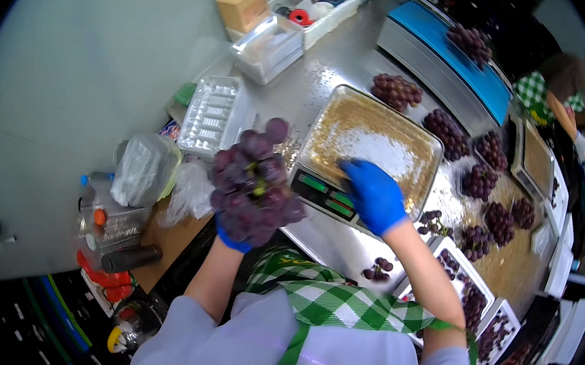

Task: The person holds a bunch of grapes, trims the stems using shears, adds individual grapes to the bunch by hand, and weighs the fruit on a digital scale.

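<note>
A large bunch of dark purple grapes [255,186] is held up by my left hand [234,239], whose blue glove shows only at the wrist; the grapes hide its fingers. Over the near edge of the digital scale's metal pan [405,138] is my right hand [374,192], also blue-gloved, with its fingers partly curled. Something small and dark shows by its fingertips, too unclear to name. The wet, brown-stained pan bears no bunch. Lit green displays [314,182] show on the scale's front, beside my right hand.
Several grape bunches [445,134] lie right of the scale, near a blue-topped machine [432,34]. White foam boxes [488,290] hold grapes at lower right. Clear plastic trays [213,113] and containers [268,49] stand at upper left. Another person [556,96] is at far right.
</note>
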Demonstrator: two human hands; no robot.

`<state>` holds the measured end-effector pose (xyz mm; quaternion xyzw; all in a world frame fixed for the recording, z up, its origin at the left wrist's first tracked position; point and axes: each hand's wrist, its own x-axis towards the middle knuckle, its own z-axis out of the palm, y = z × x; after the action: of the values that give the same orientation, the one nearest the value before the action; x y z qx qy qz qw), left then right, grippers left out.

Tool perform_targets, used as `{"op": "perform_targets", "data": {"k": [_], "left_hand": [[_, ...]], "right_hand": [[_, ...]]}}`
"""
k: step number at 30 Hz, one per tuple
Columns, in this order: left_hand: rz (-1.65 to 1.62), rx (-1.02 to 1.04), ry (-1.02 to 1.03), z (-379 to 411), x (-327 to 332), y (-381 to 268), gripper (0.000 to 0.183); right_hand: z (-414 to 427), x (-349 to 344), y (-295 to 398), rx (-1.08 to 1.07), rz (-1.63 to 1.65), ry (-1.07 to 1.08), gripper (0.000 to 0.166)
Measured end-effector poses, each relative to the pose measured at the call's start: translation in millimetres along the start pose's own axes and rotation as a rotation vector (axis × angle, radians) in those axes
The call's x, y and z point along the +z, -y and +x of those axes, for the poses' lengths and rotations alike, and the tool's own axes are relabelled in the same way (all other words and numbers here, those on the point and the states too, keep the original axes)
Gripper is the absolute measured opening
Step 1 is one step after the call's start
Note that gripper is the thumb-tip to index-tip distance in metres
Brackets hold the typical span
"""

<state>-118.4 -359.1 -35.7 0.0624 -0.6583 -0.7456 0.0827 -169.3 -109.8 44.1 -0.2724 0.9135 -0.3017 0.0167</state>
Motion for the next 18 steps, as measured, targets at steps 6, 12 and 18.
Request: {"op": "perform_targets", "data": {"k": [6,12,18], "left_hand": [[-0.399,-0.081,-0.442,-26.5,-89.0,-1.1,0.045],[-0.484,-0.112,-0.624,-55.5,-117.8,8.0,0.046],[-0.533,-0.141,-0.635,-49.6,-117.3,14.7,0.046]], "right_hand": [[190.9,77.7,54.7,-0.886,-0.35,0.272,0.024],[255.7,109.1,60.3,-1.033,-0.53,0.67,0.017],[265.4,107.2,73.7,-1.039,-0.49,0.767,0.016]]}}
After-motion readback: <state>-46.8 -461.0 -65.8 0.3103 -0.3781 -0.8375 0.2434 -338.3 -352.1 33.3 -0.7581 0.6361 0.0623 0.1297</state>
